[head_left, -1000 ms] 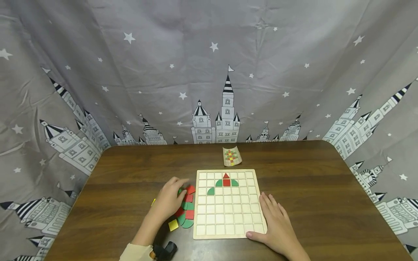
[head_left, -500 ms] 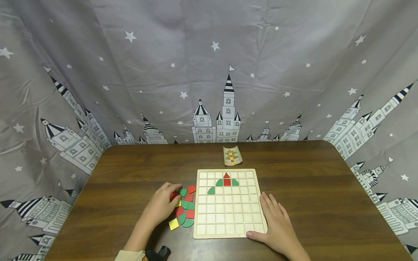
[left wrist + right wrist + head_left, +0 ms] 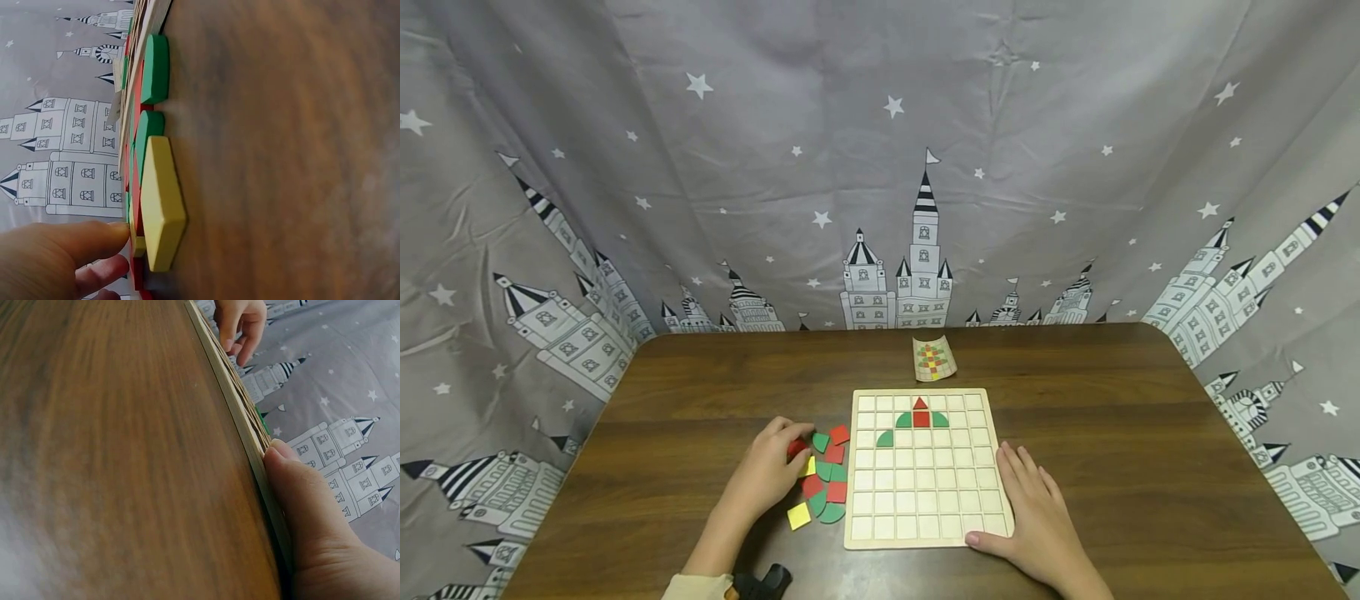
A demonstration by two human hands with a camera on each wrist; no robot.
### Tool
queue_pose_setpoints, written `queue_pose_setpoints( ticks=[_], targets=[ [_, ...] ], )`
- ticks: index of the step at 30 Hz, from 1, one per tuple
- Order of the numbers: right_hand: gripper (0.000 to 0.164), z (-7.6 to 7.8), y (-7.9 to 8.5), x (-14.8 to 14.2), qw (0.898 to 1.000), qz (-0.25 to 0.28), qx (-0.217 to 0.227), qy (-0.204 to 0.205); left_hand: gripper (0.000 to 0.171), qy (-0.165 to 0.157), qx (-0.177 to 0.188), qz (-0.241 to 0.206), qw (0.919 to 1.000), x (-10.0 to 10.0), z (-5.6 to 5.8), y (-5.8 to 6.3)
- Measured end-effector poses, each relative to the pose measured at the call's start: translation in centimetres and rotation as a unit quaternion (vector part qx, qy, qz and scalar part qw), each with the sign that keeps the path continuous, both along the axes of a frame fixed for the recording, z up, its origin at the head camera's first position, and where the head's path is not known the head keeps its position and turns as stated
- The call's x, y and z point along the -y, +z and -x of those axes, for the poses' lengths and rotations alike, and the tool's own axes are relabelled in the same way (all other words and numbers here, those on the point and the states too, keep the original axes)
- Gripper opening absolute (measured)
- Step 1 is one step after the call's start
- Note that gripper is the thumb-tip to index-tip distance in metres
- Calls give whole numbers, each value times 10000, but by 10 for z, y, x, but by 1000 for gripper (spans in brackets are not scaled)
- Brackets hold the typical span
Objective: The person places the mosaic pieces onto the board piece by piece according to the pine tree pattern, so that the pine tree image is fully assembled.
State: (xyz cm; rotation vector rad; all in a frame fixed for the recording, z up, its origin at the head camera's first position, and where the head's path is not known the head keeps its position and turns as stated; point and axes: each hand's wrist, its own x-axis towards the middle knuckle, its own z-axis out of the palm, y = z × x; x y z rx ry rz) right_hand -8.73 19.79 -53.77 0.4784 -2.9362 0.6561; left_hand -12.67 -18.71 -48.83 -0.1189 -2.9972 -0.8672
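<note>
My left hand [image 3: 767, 467] is low over the left side of a pile of coloured wooden pieces, fingers bent, thumb and forefinger apart. A red piece [image 3: 796, 450] shows in the gap between them. In the left wrist view the thumb tip is right at the pile's edge, beside a yellow piece [image 3: 164, 206]. My right hand [image 3: 1033, 517] rests with straight fingers along the right edge of the wooden grid board [image 3: 925, 548], its thumb on the lower right corner. On the board sit a red triangle [image 3: 920, 403], a red square [image 3: 921, 419] and several green quarter-round pieces [image 3: 885, 438].
Between my left hand and the board lie red squares [image 3: 837, 492], green pieces [image 3: 831, 512] and a yellow square [image 3: 799, 516]. A curled pattern card [image 3: 934, 360] stands behind the board. A grey castle-print curtain [image 3: 880, 167] hangs beyond the wooden table [image 3: 1120, 400].
My left hand has drawn back to the left from over the pile, uncovering green, red and yellow pieces, then stayed nearly still. The right hand and board have kept their place.
</note>
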Motion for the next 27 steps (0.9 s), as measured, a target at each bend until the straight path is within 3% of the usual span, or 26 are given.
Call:
queue_pose_setpoints(
  ticks=[13, 27],
  targets=[
    [123, 0, 1, 0, 10000, -24, 14, -14, 31, -69, -51, -6, 10000, -1, 1, -2],
    [122, 0, 1, 0, 10000, -24, 5, -9, 29, -201, 69, -30, 9998, -11, 9, -2]
  ],
)
